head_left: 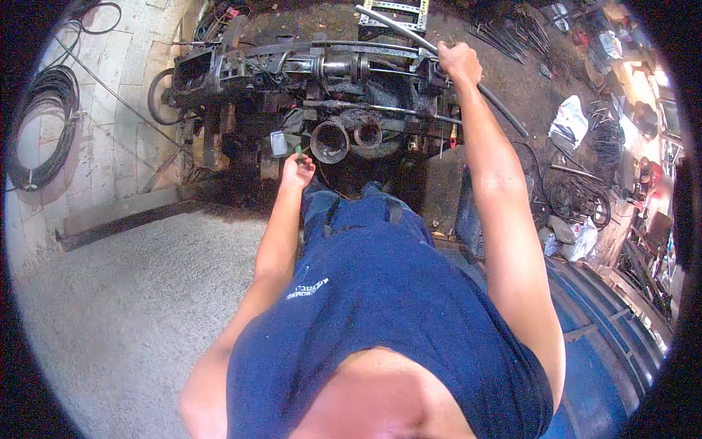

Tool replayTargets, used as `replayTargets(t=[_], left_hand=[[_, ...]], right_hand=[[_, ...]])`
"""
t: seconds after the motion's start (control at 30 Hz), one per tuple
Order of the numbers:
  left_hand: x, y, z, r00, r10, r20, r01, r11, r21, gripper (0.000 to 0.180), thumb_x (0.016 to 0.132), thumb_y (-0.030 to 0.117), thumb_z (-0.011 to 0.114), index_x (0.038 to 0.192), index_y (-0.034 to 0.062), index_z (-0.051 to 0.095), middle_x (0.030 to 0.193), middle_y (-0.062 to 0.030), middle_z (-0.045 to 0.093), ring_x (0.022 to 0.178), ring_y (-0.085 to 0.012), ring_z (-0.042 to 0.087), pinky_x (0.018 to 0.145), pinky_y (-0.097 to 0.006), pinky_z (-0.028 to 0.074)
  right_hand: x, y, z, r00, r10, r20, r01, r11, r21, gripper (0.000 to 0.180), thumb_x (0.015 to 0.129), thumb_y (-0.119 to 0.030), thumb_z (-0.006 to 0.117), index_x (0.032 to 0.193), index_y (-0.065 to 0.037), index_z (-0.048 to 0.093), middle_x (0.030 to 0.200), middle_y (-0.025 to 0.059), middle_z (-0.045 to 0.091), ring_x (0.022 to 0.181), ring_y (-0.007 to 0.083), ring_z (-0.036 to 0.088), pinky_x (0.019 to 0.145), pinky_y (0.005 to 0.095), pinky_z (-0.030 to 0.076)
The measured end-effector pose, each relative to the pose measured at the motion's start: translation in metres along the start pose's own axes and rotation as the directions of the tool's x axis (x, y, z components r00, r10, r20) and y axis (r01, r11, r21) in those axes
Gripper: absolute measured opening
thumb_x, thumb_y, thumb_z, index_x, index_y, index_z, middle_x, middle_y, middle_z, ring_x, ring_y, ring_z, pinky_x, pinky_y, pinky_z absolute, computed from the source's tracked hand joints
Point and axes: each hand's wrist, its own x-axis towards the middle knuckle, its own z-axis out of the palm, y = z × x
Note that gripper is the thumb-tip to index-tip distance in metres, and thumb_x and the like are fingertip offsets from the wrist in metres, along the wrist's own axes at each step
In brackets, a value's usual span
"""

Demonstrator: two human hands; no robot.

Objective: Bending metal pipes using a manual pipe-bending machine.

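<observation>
My right hand [461, 64] is wrapped around a long grey metal pipe [504, 112], which slants across the right end of a dark, greasy machine [292, 69]. The pipe's far end reaches up and to the left, and its other end passes below my wrist. Lower and to the left, my left hand [297, 173] is closed on a small green object [298, 152]; only its tip shows above the fingers, so its kind is unclear. Just right of that hand sit two dirty round metal cups [329, 142], open toward me. A small whitish box [278, 143] is on the machine's near side.
A coiled black cable [47, 128] hangs on the pale wall at left. Beyond the machine is a perforated metal frame [395, 14]. Several rods [512, 35], white bags [569, 121] and coiled wire [581, 197] lie at right. A blue ribbed metal panel [599, 344] is at lower right.
</observation>
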Motion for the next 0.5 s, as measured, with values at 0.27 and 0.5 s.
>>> replayTargets(t=[0.27, 0.5], left_hand=[[0.0048, 0.0016, -0.0051, 1.0, -0.004, 0.019, 0.004, 1.0, 0.01, 0.031, 0.098, 0.029, 0.041, 0.078, 0.0069, 0.05, 0.071, -0.0047, 0.051, 0.061, -0.0185, 0.049, 0.058, -0.034, 0.042], [0.0027, 0.0018, -0.0034, 1.0, 0.012, 0.004, -0.012, 0.999, 0.042, 0.031, 0.098, 0.028, 0.041, 0.079, 0.0067, 0.05, 0.071, -0.0045, 0.051, 0.061, -0.018, 0.049, 0.057, -0.033, 0.041]], right_hand=[[-0.0008, -0.0016, 0.0037, 1.0, -0.018, -0.015, 0.018, 1.0, 0.011, 0.059, 0.081, -0.052, 0.053, 0.106, -0.002, 0.069, 0.112, 0.0225, 0.065, 0.106, 0.0369, 0.063, 0.09, 0.0444, 0.049], [0.0035, 0.0024, 0.0042, 1.0, -0.024, -0.003, 0.024, 1.0, 0.006, 0.058, 0.081, -0.052, 0.052, 0.107, -0.003, 0.069, 0.111, 0.0223, 0.065, 0.106, 0.0368, 0.063, 0.09, 0.0444, 0.049]])
